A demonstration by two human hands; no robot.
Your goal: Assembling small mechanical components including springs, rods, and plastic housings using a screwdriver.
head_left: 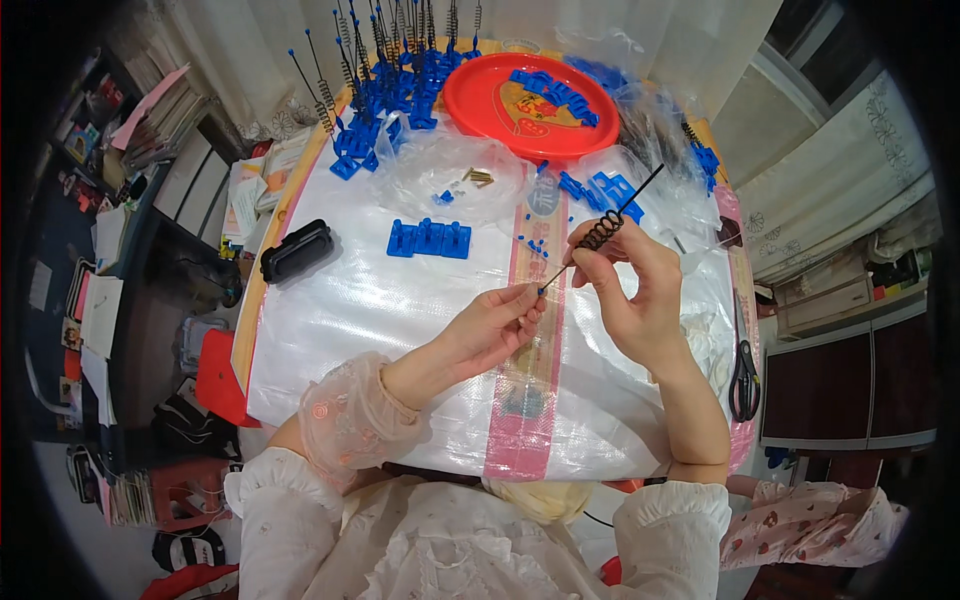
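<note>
Rod (643, 188) with black spring (600, 231) slants above the surface (340, 330) between your hands. Your left hand (503, 322) pinches its lower end, fingers partly hiding a blue tip (541, 292); your right hand (636, 288) has thumb and forefinger closed on the spring's base, contact obscured. Far springs (452, 18) are cut off above.

Left hand (505, 322) and right hand (640, 285) grip 1 thin rod (642, 189) with a black spring (600, 231); 3 blue blocks (429, 240) lie near a black case (297, 252).
</note>
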